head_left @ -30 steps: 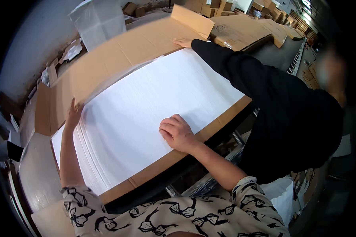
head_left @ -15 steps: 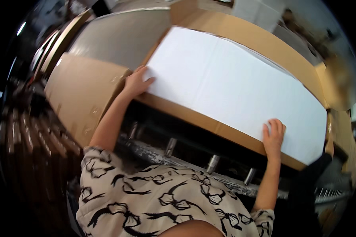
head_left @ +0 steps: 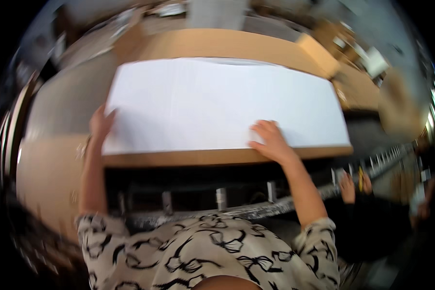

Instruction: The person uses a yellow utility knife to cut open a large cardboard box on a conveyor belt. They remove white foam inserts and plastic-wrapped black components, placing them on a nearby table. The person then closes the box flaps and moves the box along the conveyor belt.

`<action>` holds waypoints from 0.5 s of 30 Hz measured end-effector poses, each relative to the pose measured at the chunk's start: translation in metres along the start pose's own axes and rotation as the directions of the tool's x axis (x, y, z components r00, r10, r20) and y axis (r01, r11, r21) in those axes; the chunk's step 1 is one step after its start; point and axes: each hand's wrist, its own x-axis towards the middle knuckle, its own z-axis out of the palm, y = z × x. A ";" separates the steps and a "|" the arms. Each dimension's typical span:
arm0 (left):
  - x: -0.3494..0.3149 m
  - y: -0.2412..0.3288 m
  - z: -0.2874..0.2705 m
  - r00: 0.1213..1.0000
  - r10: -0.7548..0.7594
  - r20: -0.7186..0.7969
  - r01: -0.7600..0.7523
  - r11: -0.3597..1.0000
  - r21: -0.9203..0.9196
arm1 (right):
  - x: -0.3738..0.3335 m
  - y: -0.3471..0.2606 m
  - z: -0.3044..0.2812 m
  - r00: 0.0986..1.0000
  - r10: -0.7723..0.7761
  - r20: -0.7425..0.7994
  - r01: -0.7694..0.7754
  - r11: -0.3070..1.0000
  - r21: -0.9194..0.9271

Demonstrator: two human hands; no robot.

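A long cardboard box lies crosswise in front of me, its far flap folded back. A flat white sheet or panel covers its top. My left hand grips the left edge near the front corner, thumb over the white surface and fingers along the side, somewhat blurred. My right hand rests on the white surface at the front edge, right of the middle, with fingers spread and palm down. What lies under the white layer is hidden.
A metal roller rail runs between me and the box. At left lies a brown cardboard piece, with a grey surface behind it. A co-worker's hands, with a thin yellow thing, are at right. Cartons stand far right.
My view has swung, so the box now lies nearly level and further left. My right hand has shifted toward the box's middle. The co-worker's hand has left the box's right end.
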 end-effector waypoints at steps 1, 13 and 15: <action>0.007 -0.017 -0.002 1.000 0.020 -0.009 -0.021 0.991 -0.136 | 0.001 -0.002 0.003 1.000 0.000 -0.011 0.000 0.999 -0.048; 0.146 -0.054 -0.092 0.978 0.192 0.085 -0.072 0.687 -0.723 | -0.006 -0.031 -0.010 0.964 -0.080 -0.253 0.048 0.990 -0.132; 0.160 -0.046 -0.121 0.966 0.243 0.091 -0.121 0.731 -0.671 | -0.003 -0.038 -0.019 0.941 -0.083 -0.329 0.046 0.992 -0.119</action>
